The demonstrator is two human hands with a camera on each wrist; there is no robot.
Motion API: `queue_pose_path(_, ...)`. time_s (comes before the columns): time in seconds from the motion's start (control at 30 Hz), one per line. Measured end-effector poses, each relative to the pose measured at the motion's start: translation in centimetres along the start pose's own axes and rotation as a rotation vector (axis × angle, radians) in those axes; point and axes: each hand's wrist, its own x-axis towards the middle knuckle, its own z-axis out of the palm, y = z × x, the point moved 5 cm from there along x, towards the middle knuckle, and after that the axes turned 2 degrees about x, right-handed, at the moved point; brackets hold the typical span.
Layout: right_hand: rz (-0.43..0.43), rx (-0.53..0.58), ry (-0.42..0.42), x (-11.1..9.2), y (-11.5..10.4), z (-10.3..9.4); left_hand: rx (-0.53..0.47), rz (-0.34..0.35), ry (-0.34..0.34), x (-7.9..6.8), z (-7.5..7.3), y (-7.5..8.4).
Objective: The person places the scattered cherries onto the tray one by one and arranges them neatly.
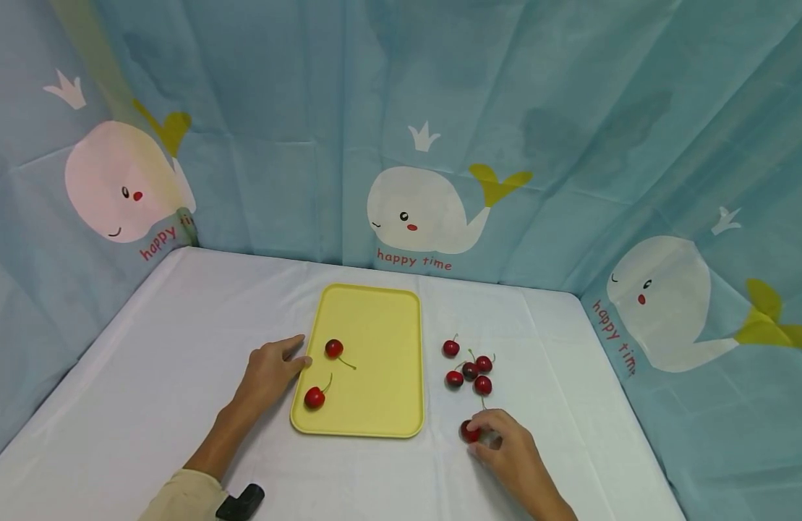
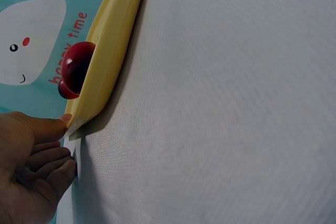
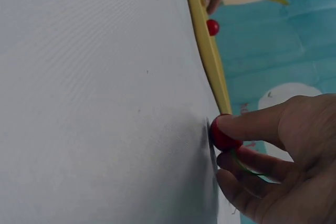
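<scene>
head view high over the white table (image 1: pixel 205 325), facing forward and down, wrist views low and close at the left hand (image 2: pixel 29 174) and right hand (image 3: pixel 310 156), both tilted toward the blue curtain (image 1: pixel 401 87), yellow tray (image 1: pixel 374 362) shared by all three

1. I am at a curtained-off spot, like a makeshift booth; the room behind it is hidden, so I cannot tell its kind.
2. Blue fabric (image 1: pixel 277 181) hangs in folds behind my desk (image 1: pixel 192 311) and along both its sides.
3. Cartoon whales (image 1: pixel 416 210), little crowns (image 1: pixel 424 142) and red "happy time" lettering (image 1: pixel 404 258) are printed on it.
4. White cloth (image 1: pixel 570 405) covers my desk.
</scene>
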Motion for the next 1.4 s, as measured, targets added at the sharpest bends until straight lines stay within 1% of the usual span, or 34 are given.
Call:
queue_pose_path(0.13,-0.009,-0.018,0.005,-0.19,0.07,-0.06,0.002,-0.003,0.000,-0.02,0.02,0.02)
queue_pose_path(0.5,-0.010,0.021,0.047,-0.24,0.73,-0.38,-0.006,-0.003,-0.008,0.01,0.07,-0.04)
queue_pose_path(0.6,-0.003,0.052,0.036,-0.23,0.85,-0.41,-0.004,-0.002,-0.007,0.05,0.09,-0.12)
queue_pose_path(0.8,0.024,0.052,-0.004,-0.26,0.96,-0.17,-0.006,0.002,-0.007,0.04,0.05,-0.09)
queue_pose_path(1.07,-0.018,0.099,-0.007,-0.10,0.91,0.12,-0.005,0.004,-0.007,0.01,0.03,0.03)
queue_pose_path(1.23,-0.022,0.140,-0.009,0.03,0.77,0.23,-0.002,-0.001,-0.006,0.05,0.03,0.00)
queue_pose_path(1.4,-0.029,0.142,-0.006,0.12,0.66,0.37,-0.010,-0.005,-0.011,0.05,0.03,-0.03)
